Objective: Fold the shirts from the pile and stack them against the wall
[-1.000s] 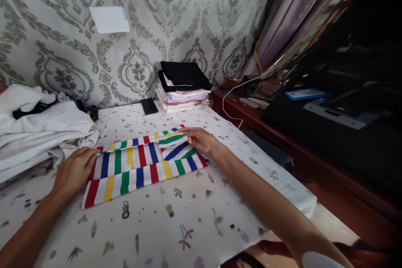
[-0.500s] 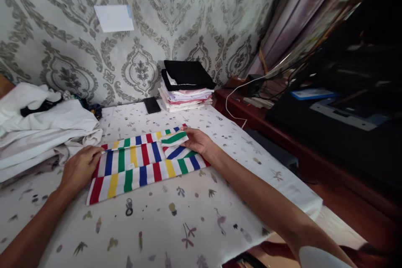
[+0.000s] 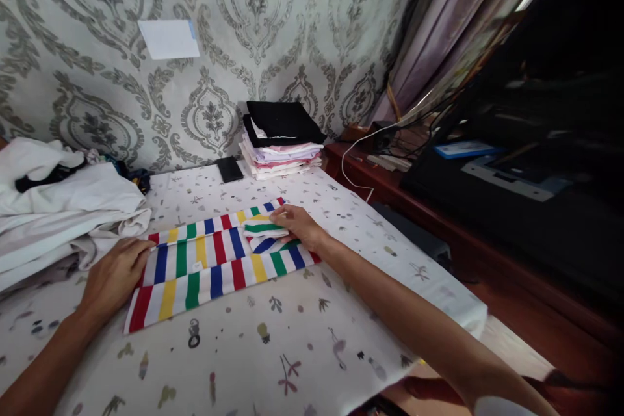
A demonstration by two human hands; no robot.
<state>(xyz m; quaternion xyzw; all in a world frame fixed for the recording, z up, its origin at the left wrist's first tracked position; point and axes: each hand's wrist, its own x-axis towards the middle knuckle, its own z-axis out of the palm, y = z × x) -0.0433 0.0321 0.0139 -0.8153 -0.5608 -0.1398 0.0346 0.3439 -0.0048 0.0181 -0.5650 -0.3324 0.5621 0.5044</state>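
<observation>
A striped garment (image 3: 214, 266) in red, yellow, green, blue and white lies folded lengthwise on the patterned tablecloth (image 3: 253, 338). My left hand (image 3: 114, 273) rests on its left end, fingers curled over the edge of the cloth. My right hand (image 3: 299, 224) pinches a small folded flap of the same striped cloth (image 3: 263, 229) at the right end, holding it just above the rest.
A heap of white laundry (image 3: 63, 208) lies at the left. A stack of folded clothes (image 3: 283, 143) with a black piece on top stands by the wall, a black phone (image 3: 230, 169) beside it. A dark wooden desk (image 3: 439, 208) with cables is at right.
My right hand has drawn the striped flap leftward and lower, over the garment. The left hand has stayed on the left end. The camera view shifted slightly.
</observation>
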